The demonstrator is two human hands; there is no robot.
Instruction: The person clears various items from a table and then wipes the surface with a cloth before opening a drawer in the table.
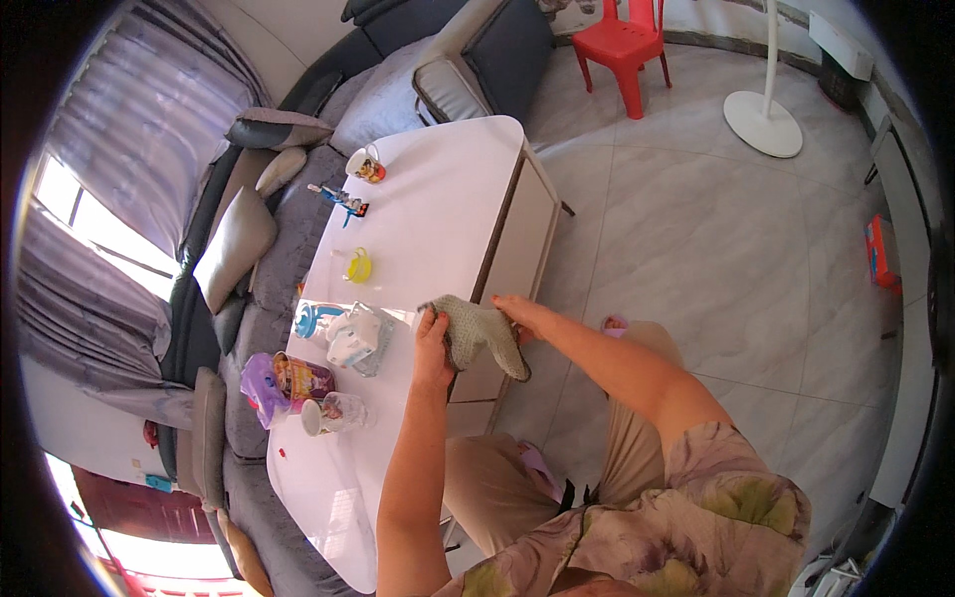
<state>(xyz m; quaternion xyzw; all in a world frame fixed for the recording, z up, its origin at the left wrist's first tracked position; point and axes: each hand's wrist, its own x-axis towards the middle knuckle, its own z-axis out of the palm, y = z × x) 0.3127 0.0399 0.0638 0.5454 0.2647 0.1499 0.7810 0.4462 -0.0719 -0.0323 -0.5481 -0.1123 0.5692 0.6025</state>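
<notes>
A pale grey-green textured cloth (471,330) with a dark edging hangs between my two hands, just over the long edge of a white coffee table (440,201). My left hand (433,347) grips its left end, with the thumb and fingers around the dark border. At the other end, my right hand (522,317) pinches the cloth's upper right part. One corner droops below the right hand in folds. Close to my left hand on the tabletop stands a clear tissue box (377,347) with a white packet (354,337) on it.
Also on the table are a blue-lidded jug (307,321), a yellow-green cup (358,266), a printed mug (367,166), a toy figure (345,201), a patterned tub (302,377), a purple bag (262,388) and cups (328,415). Behind runs a grey sofa (276,254); a red chair (619,48) stands beyond.
</notes>
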